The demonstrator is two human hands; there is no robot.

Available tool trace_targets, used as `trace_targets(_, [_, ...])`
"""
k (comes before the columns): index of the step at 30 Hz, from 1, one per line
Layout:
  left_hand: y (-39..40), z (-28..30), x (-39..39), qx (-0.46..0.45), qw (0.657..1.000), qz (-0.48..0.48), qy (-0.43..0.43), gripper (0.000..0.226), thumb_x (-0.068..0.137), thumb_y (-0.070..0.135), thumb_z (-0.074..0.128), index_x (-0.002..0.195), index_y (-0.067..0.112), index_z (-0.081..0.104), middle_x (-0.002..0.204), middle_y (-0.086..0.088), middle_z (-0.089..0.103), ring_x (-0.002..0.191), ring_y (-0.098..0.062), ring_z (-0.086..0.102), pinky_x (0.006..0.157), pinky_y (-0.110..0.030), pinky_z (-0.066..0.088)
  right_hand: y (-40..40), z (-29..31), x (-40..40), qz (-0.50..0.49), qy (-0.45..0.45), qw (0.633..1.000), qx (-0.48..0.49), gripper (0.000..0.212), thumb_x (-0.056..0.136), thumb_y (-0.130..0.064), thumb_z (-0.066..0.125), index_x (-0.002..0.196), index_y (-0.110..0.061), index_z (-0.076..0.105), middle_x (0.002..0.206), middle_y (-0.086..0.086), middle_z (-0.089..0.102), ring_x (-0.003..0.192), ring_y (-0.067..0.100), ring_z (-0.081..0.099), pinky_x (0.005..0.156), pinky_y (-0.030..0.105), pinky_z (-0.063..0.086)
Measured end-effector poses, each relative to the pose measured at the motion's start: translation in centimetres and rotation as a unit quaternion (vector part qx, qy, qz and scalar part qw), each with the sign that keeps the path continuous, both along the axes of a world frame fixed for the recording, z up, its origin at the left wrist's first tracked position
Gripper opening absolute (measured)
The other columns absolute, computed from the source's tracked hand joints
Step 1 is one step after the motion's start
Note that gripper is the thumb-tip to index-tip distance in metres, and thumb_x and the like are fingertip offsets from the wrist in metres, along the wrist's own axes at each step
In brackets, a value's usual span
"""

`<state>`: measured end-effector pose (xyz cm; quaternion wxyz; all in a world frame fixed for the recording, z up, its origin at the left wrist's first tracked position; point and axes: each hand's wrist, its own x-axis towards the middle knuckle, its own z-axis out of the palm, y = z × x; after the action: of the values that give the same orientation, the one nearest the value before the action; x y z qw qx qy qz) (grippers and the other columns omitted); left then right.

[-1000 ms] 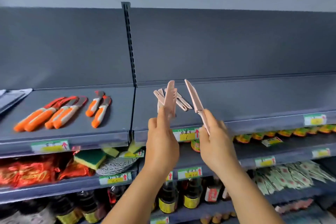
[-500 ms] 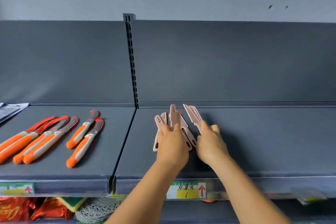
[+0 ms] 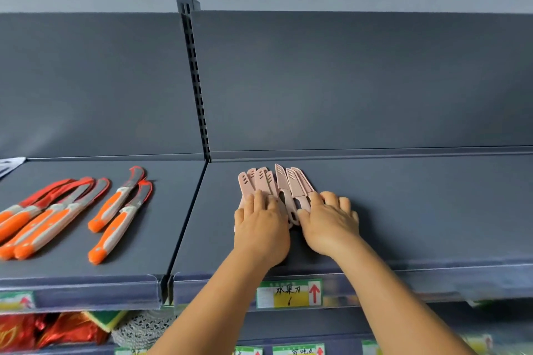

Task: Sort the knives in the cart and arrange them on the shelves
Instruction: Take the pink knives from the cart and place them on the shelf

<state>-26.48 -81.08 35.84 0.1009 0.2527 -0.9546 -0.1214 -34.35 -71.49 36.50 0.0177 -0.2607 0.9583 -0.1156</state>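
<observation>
Several pink sheathed knives (image 3: 288, 184) lie fanned out on the grey top shelf (image 3: 418, 216), right of the divider, tips pointing at the back panel. My left hand (image 3: 261, 225) lies flat over the handles of the left ones, fingers straight and pressing down. My right hand (image 3: 328, 222) is at the right side of the fan, fingers curled, thumb and forefinger pinching the handle of the rightmost knife. The handles are mostly hidden under my hands.
Several orange-handled knives (image 3: 115, 210) lie in rows on the left shelf section. A slotted upright post (image 3: 196, 81) divides the sections. A price tag (image 3: 288, 292) sits on the shelf lip. Red packets (image 3: 43, 328) fill the shelf below. Bare shelf stretches to the right.
Both hands have brought the pink knives from in front of the shelf down onto it. The knives now lie flat, and my left hand has flattened over them.
</observation>
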Motion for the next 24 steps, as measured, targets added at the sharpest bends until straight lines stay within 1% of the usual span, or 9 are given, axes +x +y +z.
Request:
trace_targets(2, [-0.1, 0.2, 0.3, -0.002, 1.000, -0.006, 0.008, 0.047, 0.100, 0.033, 0.028, 0.144, 0.017, 0.028, 0.148, 0.000, 0.024, 0.138, -0.022, 0.015, 0.111, -0.038, 0.017, 0.0, 0.3, 0.3, -0.005, -0.004, 1.000, 0.002, 0.052, 0.098, -0.046, 0.027, 0.144, -0.021, 0.027, 0.146, 0.002, 0.030, 0.128, 0.027, 0.028, 0.103, 0.040, 0.029])
trace_targets(4, [0.0, 0.4, 0.8, -0.001, 1.000, -0.016, 0.022, 0.048, 0.100, 0.034, 0.028, 0.144, 0.016, 0.026, 0.151, -0.002, 0.022, 0.140, -0.022, 0.014, 0.112, -0.039, 0.017, 0.1, 0.6, 0.8, -0.011, -0.001, 1.000, -0.005, 0.053, 0.098, -0.047, 0.028, 0.145, -0.022, 0.025, 0.148, 0.002, 0.028, 0.130, 0.027, 0.027, 0.104, 0.040, 0.029])
trace_targets(7, [0.3, 1.0, 2.2, -0.002, 0.997, -0.046, 0.066, 0.052, 0.101, 0.034, 0.029, 0.148, 0.014, 0.020, 0.156, -0.004, 0.019, 0.143, -0.021, 0.013, 0.113, -0.036, 0.016, 0.6, 1.3, 2.2, -0.012, 0.033, 0.999, -0.040, 0.055, 0.098, -0.048, 0.029, 0.147, -0.024, 0.021, 0.152, -0.002, 0.023, 0.134, 0.026, 0.024, 0.106, 0.041, 0.026])
trace_targets(10, [1.0, 1.8, 4.2, -0.006, 0.986, -0.090, 0.142, 0.045, 0.100, 0.031, 0.034, 0.141, 0.014, 0.033, 0.144, -0.002, 0.037, 0.130, -0.021, 0.033, 0.105, -0.031, 0.028, 1.9, 1.8, 4.6, -0.013, 0.075, 0.993, -0.092, 0.052, 0.098, -0.047, 0.029, 0.146, -0.028, 0.024, 0.151, -0.006, 0.026, 0.134, 0.022, 0.026, 0.105, 0.040, 0.026])
trace_targets(13, [2.6, 1.9, 7.0, -0.011, 0.971, -0.148, 0.188, 0.038, 0.099, 0.026, 0.037, 0.134, 0.013, 0.044, 0.136, -0.002, 0.047, 0.122, -0.020, 0.042, 0.101, -0.030, 0.034, 4.3, 1.4, 8.0, -0.020, 0.090, 0.987, -0.129, 0.049, 0.098, -0.044, 0.032, 0.145, -0.031, 0.027, 0.149, -0.009, 0.030, 0.132, 0.019, 0.027, 0.104, 0.039, 0.025])
trace_targets(15, [4.0, 1.0, 9.2, -0.020, 0.963, -0.189, 0.192, 0.037, 0.098, 0.022, 0.039, 0.132, 0.012, 0.048, 0.134, -0.002, 0.049, 0.123, -0.020, 0.044, 0.102, -0.029, 0.034, 6.3, 0.4, 10.5, -0.036, 0.078, 0.987, -0.134, 0.050, 0.097, -0.044, 0.032, 0.145, -0.031, 0.026, 0.149, -0.011, 0.028, 0.133, 0.017, 0.024, 0.106, 0.038, 0.023])
trace_targets(18, [6.1, -1.1, 12.1, -0.019, 0.956, -0.235, 0.176, 0.039, 0.098, 0.021, 0.042, 0.134, 0.009, 0.048, 0.135, -0.004, 0.050, 0.126, -0.022, 0.044, 0.106, -0.029, 0.033, 9.3, -1.8, 14.4, -0.065, 0.051, 0.987, -0.137, 0.053, 0.097, -0.046, 0.033, 0.147, -0.031, 0.025, 0.151, -0.012, 0.026, 0.137, 0.015, 0.021, 0.108, 0.037, 0.021])
trace_targets(22, [8.4, -4.3, 14.9, 0.004, 0.949, -0.288, 0.127, 0.045, 0.099, 0.024, 0.039, 0.142, 0.011, 0.039, 0.143, -0.003, 0.042, 0.134, -0.018, 0.034, 0.111, -0.024, 0.023, 13.2, -5.2, 19.0, -0.107, 0.012, 0.988, -0.113, 0.054, 0.097, -0.045, 0.033, 0.148, -0.030, 0.023, 0.152, -0.011, 0.024, 0.137, 0.015, 0.021, 0.108, 0.034, 0.020])
trace_targets(24, [9.7, -6.0, 16.0, 0.018, 0.945, -0.312, 0.101, 0.045, 0.098, 0.024, 0.040, 0.141, 0.011, 0.039, 0.143, -0.003, 0.042, 0.133, -0.018, 0.035, 0.110, -0.024, 0.023, 15.2, -7.0, 21.1, -0.142, -0.009, 0.984, -0.107, 0.053, 0.097, -0.044, 0.034, 0.147, -0.028, 0.025, 0.151, -0.009, 0.027, 0.136, 0.016, 0.025, 0.107, 0.034, 0.022])
